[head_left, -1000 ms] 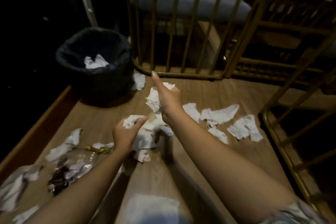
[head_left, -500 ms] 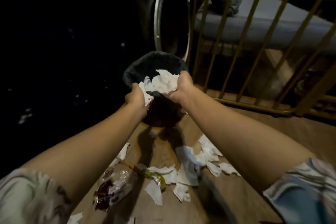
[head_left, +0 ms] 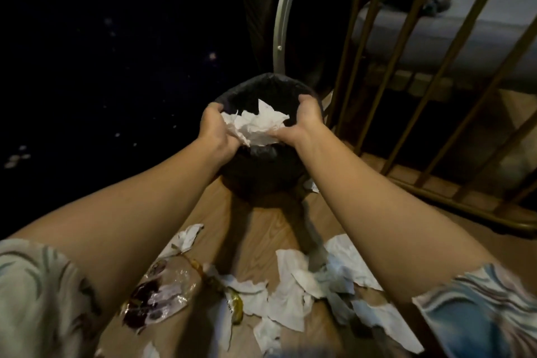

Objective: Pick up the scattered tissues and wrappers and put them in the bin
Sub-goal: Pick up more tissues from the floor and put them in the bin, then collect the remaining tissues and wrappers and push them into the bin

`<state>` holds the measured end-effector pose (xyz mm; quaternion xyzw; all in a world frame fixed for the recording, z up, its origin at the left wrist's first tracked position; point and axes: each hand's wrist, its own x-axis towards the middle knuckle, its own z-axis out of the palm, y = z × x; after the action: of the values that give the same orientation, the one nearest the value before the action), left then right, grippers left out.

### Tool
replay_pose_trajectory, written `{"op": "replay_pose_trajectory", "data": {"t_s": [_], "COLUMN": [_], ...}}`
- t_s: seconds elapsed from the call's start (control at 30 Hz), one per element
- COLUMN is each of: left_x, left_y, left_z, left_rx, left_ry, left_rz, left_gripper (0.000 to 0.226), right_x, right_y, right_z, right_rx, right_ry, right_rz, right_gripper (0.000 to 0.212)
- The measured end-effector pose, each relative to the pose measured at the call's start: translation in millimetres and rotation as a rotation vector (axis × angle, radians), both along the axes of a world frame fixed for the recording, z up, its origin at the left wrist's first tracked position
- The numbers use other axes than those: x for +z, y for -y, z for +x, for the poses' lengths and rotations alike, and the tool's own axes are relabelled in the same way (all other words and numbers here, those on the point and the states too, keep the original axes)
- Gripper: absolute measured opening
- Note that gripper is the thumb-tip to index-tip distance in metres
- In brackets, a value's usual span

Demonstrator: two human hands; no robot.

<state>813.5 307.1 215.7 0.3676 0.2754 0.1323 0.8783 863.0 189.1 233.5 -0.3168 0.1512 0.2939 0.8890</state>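
- Crumpled white tissues (head_left: 255, 125), bunched between left hand (head_left: 216, 131) and right hand (head_left: 305, 120)
- Black bin (head_left: 261, 171) directly beneath the grip (open-topped)
- Torn tissues (head_left: 293, 296) and wrappers (head_left: 162, 293) lying well below the grip, on the floor

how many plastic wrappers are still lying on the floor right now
2. A clear crinkled wrapper with dark contents lies under the left forearm; a small yellow wrapper lies just right of it among the tissues. More may be hidden under the tissues or arms.
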Motion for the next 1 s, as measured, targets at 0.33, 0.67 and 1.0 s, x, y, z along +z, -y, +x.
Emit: {"op": "replay_pose_trajectory", "data": {"t_s": [0.33,0.67,1.0], "left_x": [-29,-130,-209], "left_y": [22,147,269], "left_z": [-30,-105,-129], "left_rx": [0.002,-0.445,-0.829], "left_ry": [-0.15,-0.176,-0.164], "left_rz": [0.48,0.938,1.13], "left_gripper": [0.062,0.026,0.02], "right_x": [-58,-137,-247], "right_y": [98,262,377], "right_z": [-37,-111,-229], "right_rx": [0.072,0.025,0.075], "right_ry": [0.363,0.438,0.479], "right_rz": [-0.245,-0.936,-1.69], "right_gripper": [0.028,0.01,0.031]}}
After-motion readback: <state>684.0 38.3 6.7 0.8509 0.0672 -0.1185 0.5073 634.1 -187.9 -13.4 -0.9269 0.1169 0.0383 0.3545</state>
